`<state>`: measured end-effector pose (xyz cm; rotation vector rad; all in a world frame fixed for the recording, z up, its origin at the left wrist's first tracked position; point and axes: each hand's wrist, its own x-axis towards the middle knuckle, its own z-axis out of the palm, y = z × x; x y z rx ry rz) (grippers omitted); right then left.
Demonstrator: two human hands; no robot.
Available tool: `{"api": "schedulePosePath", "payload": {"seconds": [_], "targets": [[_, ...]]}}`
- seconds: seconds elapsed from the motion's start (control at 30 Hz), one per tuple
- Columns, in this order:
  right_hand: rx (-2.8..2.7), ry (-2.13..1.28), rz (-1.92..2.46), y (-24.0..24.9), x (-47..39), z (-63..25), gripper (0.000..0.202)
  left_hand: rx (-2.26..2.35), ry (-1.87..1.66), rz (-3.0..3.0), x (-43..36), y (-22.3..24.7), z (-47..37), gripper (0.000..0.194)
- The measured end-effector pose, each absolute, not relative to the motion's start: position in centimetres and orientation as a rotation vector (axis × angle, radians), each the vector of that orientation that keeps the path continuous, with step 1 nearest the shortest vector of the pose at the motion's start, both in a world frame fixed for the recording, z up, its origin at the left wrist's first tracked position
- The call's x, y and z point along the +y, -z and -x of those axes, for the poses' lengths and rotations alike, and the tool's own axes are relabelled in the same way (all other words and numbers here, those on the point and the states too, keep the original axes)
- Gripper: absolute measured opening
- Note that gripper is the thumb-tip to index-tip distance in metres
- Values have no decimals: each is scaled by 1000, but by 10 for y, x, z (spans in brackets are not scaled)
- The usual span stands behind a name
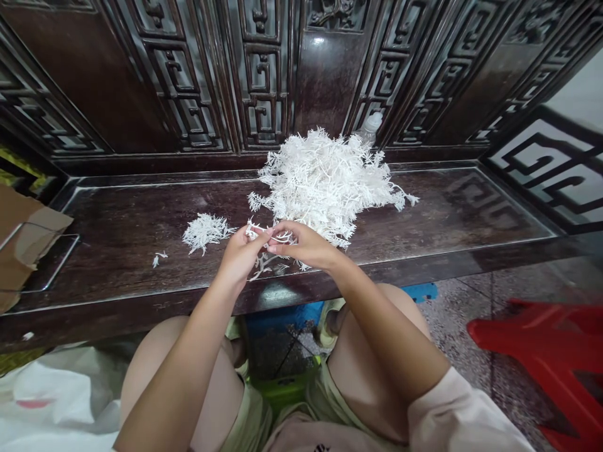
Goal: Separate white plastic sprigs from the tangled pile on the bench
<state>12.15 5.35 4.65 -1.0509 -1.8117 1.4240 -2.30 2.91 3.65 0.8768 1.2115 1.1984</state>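
Note:
Both of my hands meet over the front part of a dark wooden bench, pinching a white branched plastic piece (284, 237) between them. My left hand (241, 253) has thumb and fingers closed on its left end. From the right, my right hand (301, 243) grips the same piece, with fingertips touching those of the left. Just behind my hands rises a large heap of white branched pieces (327, 182). A smaller pile of short white bits (205, 231) lies to the left. Some thin stems (262, 263) rest on the bench below my fingers.
The dark bench (127, 220) has a carved back panel. A clear bottle (371, 124) stands behind the heap. Cardboard (28, 232) and a metal wire frame (63, 263) sit at the left end, a white bag (61, 395) lower left, a red plastic stool (551, 351) on the right floor.

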Motion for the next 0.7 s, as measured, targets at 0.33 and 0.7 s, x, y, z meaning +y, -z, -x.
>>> {"api": "schedulePosePath", "payload": {"seconds": [0.33, 0.7], "targets": [[-1607, -1512, 1232, -43, 55, -123, 27, 1184, -1215, -971, 27, -42, 19, 30], [-1387, -1409, 1255, -50, 52, -117, 18, 1013, -1208, -920, 26, -47, 21, 25]]}}
